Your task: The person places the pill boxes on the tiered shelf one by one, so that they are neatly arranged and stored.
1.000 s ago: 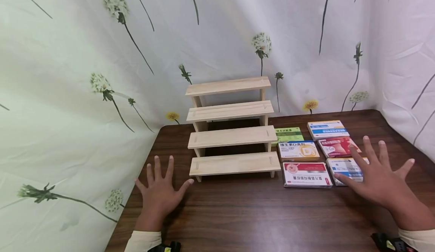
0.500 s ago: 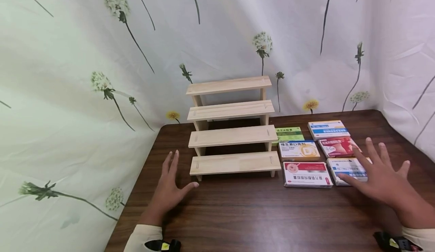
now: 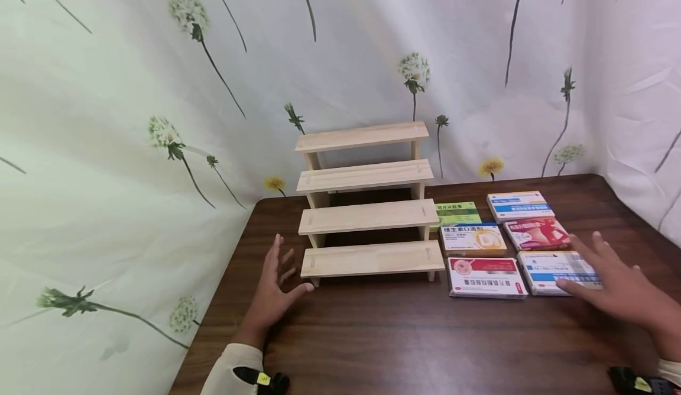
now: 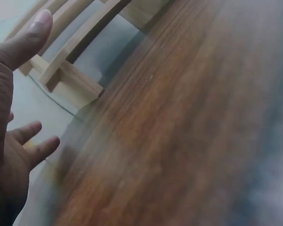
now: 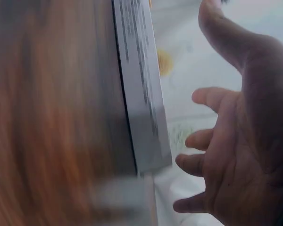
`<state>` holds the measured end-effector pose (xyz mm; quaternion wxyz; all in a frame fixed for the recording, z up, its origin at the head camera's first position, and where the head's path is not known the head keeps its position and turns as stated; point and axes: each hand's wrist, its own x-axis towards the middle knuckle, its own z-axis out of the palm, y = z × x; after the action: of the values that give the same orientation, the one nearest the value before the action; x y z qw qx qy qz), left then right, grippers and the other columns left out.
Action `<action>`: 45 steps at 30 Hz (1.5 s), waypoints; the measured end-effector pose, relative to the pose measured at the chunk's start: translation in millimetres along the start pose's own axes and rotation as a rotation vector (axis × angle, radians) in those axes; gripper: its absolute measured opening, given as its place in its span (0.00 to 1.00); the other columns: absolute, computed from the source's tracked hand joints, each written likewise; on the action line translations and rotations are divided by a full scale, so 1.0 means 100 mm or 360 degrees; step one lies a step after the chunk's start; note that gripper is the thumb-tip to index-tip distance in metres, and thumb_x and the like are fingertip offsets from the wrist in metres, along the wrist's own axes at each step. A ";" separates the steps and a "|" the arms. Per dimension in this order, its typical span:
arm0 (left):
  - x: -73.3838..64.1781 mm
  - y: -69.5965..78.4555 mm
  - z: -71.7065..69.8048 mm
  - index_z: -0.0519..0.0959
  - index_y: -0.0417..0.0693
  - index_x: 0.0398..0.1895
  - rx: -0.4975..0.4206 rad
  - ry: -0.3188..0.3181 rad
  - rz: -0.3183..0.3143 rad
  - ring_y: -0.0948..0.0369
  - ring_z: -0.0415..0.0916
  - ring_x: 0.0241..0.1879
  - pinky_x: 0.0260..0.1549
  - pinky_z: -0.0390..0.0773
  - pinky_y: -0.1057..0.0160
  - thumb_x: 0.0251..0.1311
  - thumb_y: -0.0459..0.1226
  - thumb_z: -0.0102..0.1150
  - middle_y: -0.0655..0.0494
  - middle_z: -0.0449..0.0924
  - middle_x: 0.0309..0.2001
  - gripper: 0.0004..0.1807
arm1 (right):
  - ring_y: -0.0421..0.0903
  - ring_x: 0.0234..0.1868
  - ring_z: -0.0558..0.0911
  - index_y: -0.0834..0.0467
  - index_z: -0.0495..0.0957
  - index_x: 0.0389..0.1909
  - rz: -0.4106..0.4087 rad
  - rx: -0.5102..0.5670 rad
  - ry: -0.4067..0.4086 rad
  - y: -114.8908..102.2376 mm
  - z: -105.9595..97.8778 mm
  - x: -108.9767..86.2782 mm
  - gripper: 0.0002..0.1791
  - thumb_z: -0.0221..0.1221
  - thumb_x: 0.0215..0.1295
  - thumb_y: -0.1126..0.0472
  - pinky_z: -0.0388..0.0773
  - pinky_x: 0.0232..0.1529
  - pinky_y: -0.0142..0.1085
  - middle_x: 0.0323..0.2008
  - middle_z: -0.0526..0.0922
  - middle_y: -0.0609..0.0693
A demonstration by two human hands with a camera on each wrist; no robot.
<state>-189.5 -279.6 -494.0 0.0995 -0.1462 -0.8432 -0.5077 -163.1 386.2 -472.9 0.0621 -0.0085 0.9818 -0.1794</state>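
My left hand [image 3: 271, 297] holds nothing; its fingers are spread upward beside the left end of a four-step wooden stand [image 3: 372, 259]. In the left wrist view the thumb [image 4: 30, 40] overlaps the stand [image 4: 75, 82]. My right hand [image 3: 619, 288], also holding nothing, hovers at the right side of a blue-and-white medicine box [image 3: 550, 271] and covers its right end. In the right wrist view that hand's fingers [image 5: 207, 101] are apart from a box's side [image 5: 141, 94]. Near it lie a red medicine box [image 3: 537, 233] and a white-and-red one [image 3: 486, 278].
A vitamin D box [image 3: 472, 239], a green box [image 3: 457, 211] partly behind the stand, and another blue-and-white box [image 3: 520, 207] complete two columns. All rest on a dark wooden table [image 3: 372, 342]. A dandelion-print curtain [image 3: 351, 70] borders the back and sides.
My left hand has turned from palm down to thumb toward the stand. My right hand has shifted right and its fingers have drawn closer together. The view has shifted slightly; boxes and stand stay put.
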 end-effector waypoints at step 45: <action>0.33 -0.20 0.02 0.37 0.76 0.91 -0.0141 -0.0259 0.0095 0.28 0.67 0.78 0.67 0.73 0.26 0.57 0.33 0.84 0.36 0.41 0.89 0.74 | 0.91 0.76 0.47 0.61 0.41 0.89 -0.0157 0.0315 -0.0073 0.66 -0.01 0.06 0.66 0.77 0.65 0.49 0.46 0.67 0.86 0.79 0.48 0.86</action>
<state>-227.7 -282.4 -501.0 0.0392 -0.2163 -0.8205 -0.5277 -169.1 447.8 -496.3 0.0763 -0.0549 0.9560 -0.2780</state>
